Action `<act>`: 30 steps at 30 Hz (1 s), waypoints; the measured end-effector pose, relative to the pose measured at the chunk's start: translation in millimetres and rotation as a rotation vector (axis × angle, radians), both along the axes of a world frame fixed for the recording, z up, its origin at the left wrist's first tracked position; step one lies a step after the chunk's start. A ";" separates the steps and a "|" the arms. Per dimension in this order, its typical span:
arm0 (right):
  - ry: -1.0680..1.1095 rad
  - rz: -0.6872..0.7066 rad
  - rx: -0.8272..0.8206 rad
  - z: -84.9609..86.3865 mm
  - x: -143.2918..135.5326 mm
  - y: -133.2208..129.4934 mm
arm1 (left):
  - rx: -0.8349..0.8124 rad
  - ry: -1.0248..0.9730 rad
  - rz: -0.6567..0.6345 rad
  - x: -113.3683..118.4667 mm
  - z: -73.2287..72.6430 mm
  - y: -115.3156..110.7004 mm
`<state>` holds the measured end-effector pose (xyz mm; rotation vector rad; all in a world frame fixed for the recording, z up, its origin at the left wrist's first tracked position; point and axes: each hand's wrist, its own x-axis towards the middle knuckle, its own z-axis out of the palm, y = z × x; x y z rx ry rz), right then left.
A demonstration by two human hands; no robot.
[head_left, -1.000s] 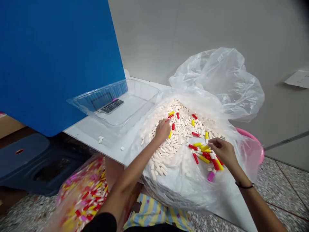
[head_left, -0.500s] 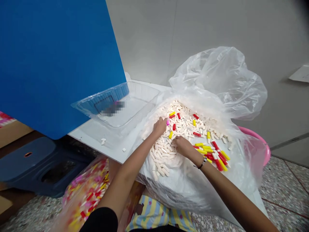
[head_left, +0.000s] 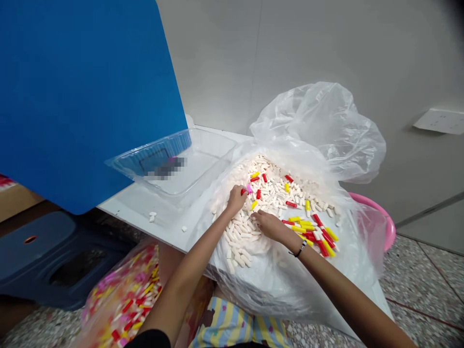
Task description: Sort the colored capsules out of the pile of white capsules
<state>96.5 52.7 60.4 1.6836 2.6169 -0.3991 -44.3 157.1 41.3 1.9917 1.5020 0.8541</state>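
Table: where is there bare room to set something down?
Bare: the table strip between tray and front edge, broken by white bits; the tray floor right of a blurred dark item. Crowded: the bag, where white pieces spread around the left hand and right hand, with coloured pieces heaped beside.

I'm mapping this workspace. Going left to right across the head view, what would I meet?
Stool → clear tray → left hand → right hand → red-and-yellow capsule cluster → pink tub → paper.
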 end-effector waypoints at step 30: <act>0.943 -0.352 -0.312 63.3 29.2 -79.9 | -0.209 -0.799 0.015 27.6 16.4 -165.6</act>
